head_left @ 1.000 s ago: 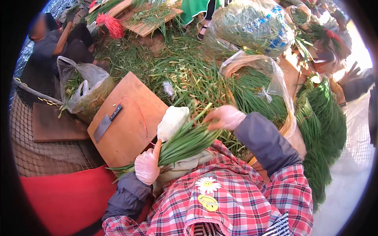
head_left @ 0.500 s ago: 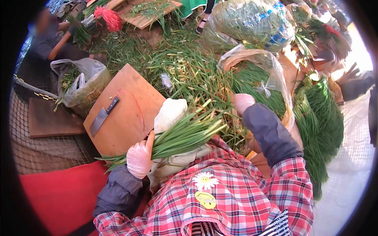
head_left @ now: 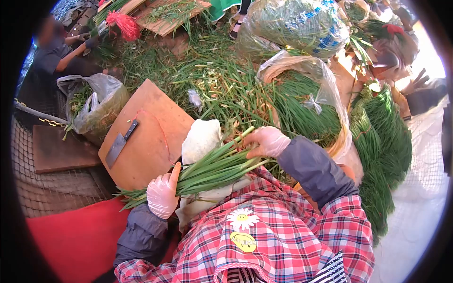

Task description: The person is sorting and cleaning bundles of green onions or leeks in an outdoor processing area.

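My left hand (head_left: 163, 191), in a thin clear glove, is closed round the leafy end of a bunch of garlic chives (head_left: 214, 170). The bunch lies across my lap, its pale stem ends pointing right and up. At those stem ends is my right hand (head_left: 268, 141), gloved too, with bent fingers closing on some stalks; its fingertips are partly hidden. Beneath and behind the bunch is a white cloth (head_left: 202, 139). A cleaver with a black handle (head_left: 121, 143) rests on a tilted wooden board (head_left: 146, 127) beyond my left hand, near a thin red string (head_left: 163, 127).
An opened plastic bag (head_left: 340, 127) of long green chives stands to the right, beside tied bundles (head_left: 380, 137). Loose leaves and trimmings (head_left: 212, 85) cover the ground ahead. A filled plastic bag (head_left: 101, 106) is at left; a co-worker (head_left: 56, 56) sits beyond it.
My right hand has moved left from beside the opened bag to the stem ends of the bunch. My left hand keeps its hold. The view has shifted slightly.
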Motion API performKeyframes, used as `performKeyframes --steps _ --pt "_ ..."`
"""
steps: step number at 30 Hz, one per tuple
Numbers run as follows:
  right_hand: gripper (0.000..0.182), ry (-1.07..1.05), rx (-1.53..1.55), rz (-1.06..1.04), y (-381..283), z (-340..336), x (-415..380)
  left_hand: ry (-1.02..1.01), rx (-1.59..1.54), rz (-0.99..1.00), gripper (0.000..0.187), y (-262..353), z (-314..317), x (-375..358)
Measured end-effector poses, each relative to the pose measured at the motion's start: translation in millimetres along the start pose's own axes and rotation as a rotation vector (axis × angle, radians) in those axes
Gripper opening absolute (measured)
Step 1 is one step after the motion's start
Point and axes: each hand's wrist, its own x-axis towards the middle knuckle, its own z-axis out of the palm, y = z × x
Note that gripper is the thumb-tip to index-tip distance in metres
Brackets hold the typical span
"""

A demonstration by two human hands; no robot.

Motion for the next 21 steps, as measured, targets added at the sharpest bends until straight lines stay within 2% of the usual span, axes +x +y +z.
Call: performKeyframes --steps 2,5,8,10,11,13,16,18,19,21 --pt "0.026 0.023 -0.233 -0.181 2.4 11.2 3.3 -0.013 -0.003 -0.006 0.073 2.2 -4.6 0.2" --pt "0.015 0.220 -0.548 -0.194 -6.1 16.8 1.8 -0.049 -0.023 -0.012 0.075 4.0 -9.6 2.7" --pt "0.015 0.225 -0.543 0.061 -13.0 12.0 4.3 -0.089 -0.041 -0.014 0.077 2.8 -11.0 2.1" --pt "0.016 0.258 -0.596 0.372 31.1 4.1 12.0 -0.098 -0.049 -0.020 0.078 2.2 -9.6 -0.7" --pt "0.019 0.461 -0.375 0.506 61.2 -5.1 6.6 -0.094 -0.051 -0.026 0.078 1.0 -8.0 -3.2" --pt "0.026 0.095 -0.483 0.650 114.6 -14.8 -9.9 -0.081 -0.049 -0.049 0.077 0.4 -4.9 -6.5" --pt "0.028 0.186 -0.504 0.541 61.3 -16.5 -16.0 -0.070 -0.056 -0.053 0.077 1.8 -1.9 -3.1" --pt "0.038 0.325 -0.257 0.300 13.2 -21.8 -12.7 -0.088 -0.071 -0.049 0.077 3.0 -4.3 -2.2" --pt "0.041 0.200 -0.212 0.268 -10.6 -22.1 -12.0 -0.094 -0.067 -0.055 0.077 4.4 -5.7 -2.6" --pt "0.043 -0.064 -0.393 0.262 -33.8 -9.5 -2.8 -0.099 -0.053 -0.053 0.078 6.4 -9.1 0.3"
